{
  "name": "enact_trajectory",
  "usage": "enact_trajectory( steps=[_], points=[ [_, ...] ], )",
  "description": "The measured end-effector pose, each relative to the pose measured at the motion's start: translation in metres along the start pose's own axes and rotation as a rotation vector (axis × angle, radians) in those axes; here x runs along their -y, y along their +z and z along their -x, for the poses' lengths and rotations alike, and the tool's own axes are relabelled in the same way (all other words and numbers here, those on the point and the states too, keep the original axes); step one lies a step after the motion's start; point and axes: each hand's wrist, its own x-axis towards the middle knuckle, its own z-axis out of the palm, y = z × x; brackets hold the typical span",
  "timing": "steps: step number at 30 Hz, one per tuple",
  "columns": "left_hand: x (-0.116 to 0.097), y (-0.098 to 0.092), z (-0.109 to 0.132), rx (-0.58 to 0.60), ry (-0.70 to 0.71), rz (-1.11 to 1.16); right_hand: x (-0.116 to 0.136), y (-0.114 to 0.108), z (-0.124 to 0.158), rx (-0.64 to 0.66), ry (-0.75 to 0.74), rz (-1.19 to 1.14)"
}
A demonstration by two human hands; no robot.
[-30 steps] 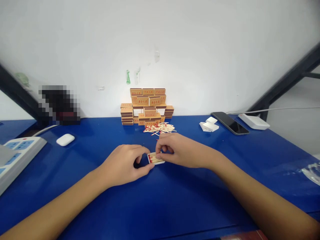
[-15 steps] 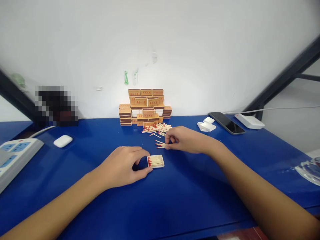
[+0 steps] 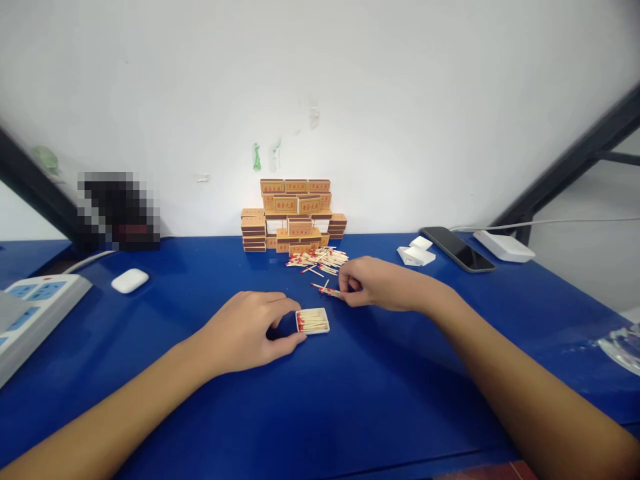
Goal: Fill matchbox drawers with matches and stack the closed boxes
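A small white matchbox tray [image 3: 313, 321] with red-tipped matches in it lies on the blue table [image 3: 320, 400]. My left hand [image 3: 245, 331] rests beside it, thumb and fingers curled against the tray's left end. My right hand [image 3: 376, 285] is a little beyond and right of the tray, fingers pinched on a few loose matches [image 3: 327, 289]. A heap of loose matches [image 3: 320, 259] lies farther back, in front of a stack of brown matchboxes [image 3: 294, 215] against the wall.
A white power strip [image 3: 30, 313] and a white earbud case [image 3: 130, 280] lie at the left. White empty trays [image 3: 416, 252], a black phone [image 3: 457, 249] and a white charger [image 3: 504, 245] sit at the right. Clear plastic [image 3: 623, 348] lies at the right edge.
My right hand left the tray, reached back toward the loose heap and pinched a few matches, then drew slightly nearer. My left hand stayed at the tray.
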Motion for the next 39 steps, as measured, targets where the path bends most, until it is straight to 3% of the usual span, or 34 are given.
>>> enact_trajectory(
  steps=[5, 9, 20, 29, 39],
  points=[
    [-0.001, 0.000, 0.001, -0.027, 0.005, -0.001, 0.009, -0.011, 0.010, -0.016, -0.073, -0.143],
    [-0.001, 0.000, 0.001, -0.034, -0.001, 0.035, 0.023, -0.010, 0.015, 0.073, -0.176, -0.261],
    [-0.002, 0.004, 0.000, -0.042, 0.034, 0.078, 0.037, 0.014, 0.011, 0.109, -0.229, -0.140],
    [-0.001, 0.003, -0.001, -0.007, 0.009, 0.066, 0.039, 0.013, 0.012, 0.036, -0.249, -0.099],
    [-0.001, 0.002, -0.001, -0.010, 0.007, 0.043, 0.038, 0.017, 0.011, 0.038, -0.253, -0.167]
  ],
)
